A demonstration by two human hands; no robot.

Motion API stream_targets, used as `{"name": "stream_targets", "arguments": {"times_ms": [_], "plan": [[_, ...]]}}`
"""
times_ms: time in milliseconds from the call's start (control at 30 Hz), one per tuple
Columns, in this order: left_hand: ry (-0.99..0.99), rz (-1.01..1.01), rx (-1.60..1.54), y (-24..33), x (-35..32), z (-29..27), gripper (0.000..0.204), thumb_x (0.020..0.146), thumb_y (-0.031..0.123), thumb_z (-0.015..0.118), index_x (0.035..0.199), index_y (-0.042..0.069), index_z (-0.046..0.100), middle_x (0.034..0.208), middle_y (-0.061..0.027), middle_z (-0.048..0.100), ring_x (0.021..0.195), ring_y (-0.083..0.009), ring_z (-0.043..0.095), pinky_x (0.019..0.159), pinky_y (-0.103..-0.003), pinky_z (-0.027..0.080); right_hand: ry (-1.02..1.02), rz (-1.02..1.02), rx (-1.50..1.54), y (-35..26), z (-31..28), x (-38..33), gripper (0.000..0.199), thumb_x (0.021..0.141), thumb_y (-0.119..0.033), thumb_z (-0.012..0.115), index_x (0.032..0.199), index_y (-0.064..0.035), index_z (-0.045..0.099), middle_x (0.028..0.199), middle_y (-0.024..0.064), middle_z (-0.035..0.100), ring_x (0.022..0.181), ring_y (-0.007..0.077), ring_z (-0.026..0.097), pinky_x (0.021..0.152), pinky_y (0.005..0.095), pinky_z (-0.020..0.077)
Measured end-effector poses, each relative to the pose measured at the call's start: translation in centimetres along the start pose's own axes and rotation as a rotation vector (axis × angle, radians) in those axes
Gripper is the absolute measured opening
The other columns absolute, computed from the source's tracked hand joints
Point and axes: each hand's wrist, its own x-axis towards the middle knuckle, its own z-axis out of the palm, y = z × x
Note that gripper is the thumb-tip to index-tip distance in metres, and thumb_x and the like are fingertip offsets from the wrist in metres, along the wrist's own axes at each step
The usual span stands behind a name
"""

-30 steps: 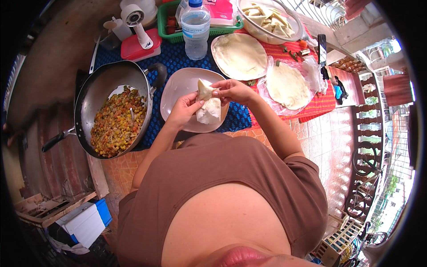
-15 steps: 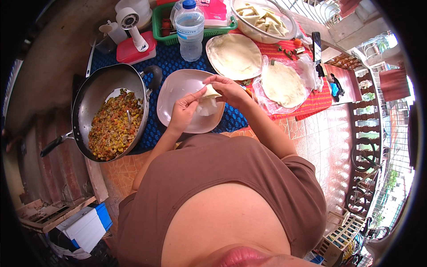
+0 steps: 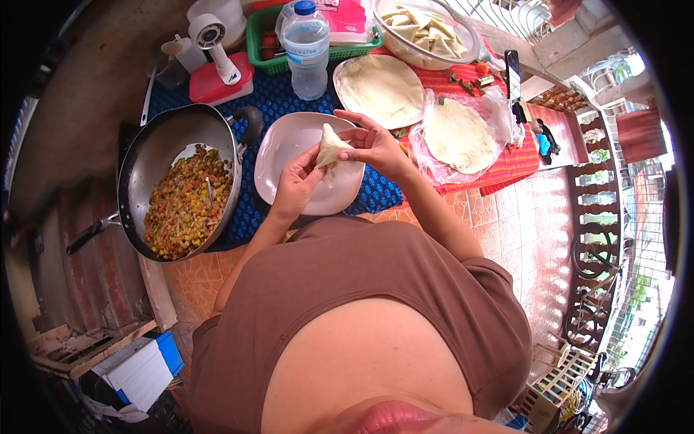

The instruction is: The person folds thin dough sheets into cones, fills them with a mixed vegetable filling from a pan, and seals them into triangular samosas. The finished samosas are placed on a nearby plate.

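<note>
A folded, pale triangular pastry (image 3: 330,147) is held between my two hands, its point facing up and away from me. My left hand (image 3: 298,179) pinches its lower left side. On the right side, my right hand (image 3: 377,147) grips it with the thumb across the front, fingers partly hidden behind. Both hands are over a pale square plate (image 3: 278,155). To the left stands a dark wok (image 3: 137,148) with diced vegetable filling (image 3: 184,210) and a spoon handle sticking up from it.
Round dough sheets lie on a plate (image 3: 379,90) and on clear plastic (image 3: 460,137). Behind are a bowl of folded triangles (image 3: 425,32), a water bottle (image 3: 306,58), a green basket (image 3: 273,64) and a small fan (image 3: 217,50) by a red-lidded box (image 3: 242,71). A phone (image 3: 512,72) stands at the right.
The pastry has turned so its smooth triangular face and upper point now show. My right hand has shifted, with its thumb now across the front.
</note>
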Motion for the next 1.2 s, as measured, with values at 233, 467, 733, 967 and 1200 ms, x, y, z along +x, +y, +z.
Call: {"name": "stream_targets", "arguments": {"times_ms": [233,467,733,967,1200], "plan": [[-0.015,0.045,0.052,0.8,-0.4,0.1,0.047,0.092,-0.001,0.05,0.137,-0.007,0.038,0.123,-0.011,0.056,0.111,-0.0131,0.055,0.097,-0.026,0.042,-0.001,-0.043,-0.054,1.3,0.2,0.2,0.051,0.076,-0.001,0.075,0.123,-0.0004,0.055,0.108,0.0114,0.064,0.094,0.0125,0.061,0.082,0.0253,0.0502],[0.129,0.032,0.07,0.1,0.9,0.4,0.028,0.091,0.012,0.062,0.113,-0.005,0.056,0.1,-0.0048,0.066,0.09,-0.0074,0.061,0.079,-0.02,0.049,0.168,-0.299,-0.532,0.9,2.1,0.0,0.031,0.075,-0.007,0.074,0.106,-0.0087,0.068,0.107,0.0067,0.065,0.099,0.0187,0.062,0.088,0.033,0.0482],[0.325,0.121,0.52,1.4,0.2,2.5,0.025,0.088,0.012,0.066,0.108,0.0,0.062,0.082,-0.0046,0.067,0.075,-0.0073,0.063,0.065,-0.024,0.049,0.453,-0.666,-0.954,-0.1,3.9,0.3,0.021,0.07,-0.013,0.077,0.09,-0.0097,0.07,0.096,0.0059,0.066,0.093,0.0233,0.061,0.083,0.0353,0.0453],[0.328,0.312,0.804,1.2,-0.1,2.8,0.025,0.083,0.009,0.068,0.106,0.001,0.062,0.081,-0.0148,0.066,0.073,-0.0267,0.067,0.063,-0.032,0.05,0.535,-0.655,-1.01,0.1,4.4,0.2,0.018,0.07,-0.019,0.078,0.081,-0.0118,0.066,0.089,0.0017,0.063,0.088,0.0208,0.057,0.078,0.0342,0.0372],[0.29,0.333,0.84,1.3,0.0,3.0,0.026,0.082,0.008,0.068,0.107,0.0,0.061,0.084,-0.016,0.067,0.076,-0.0283,0.067,0.064,-0.033,0.051,0.388,-0.424,-0.665,1.0,3.5,0.4,0.017,0.075,-0.018,0.073,0.078,-0.0081,0.061,0.094,0.0037,0.063,0.095,0.0201,0.055,0.088,0.0346,0.037]]}}
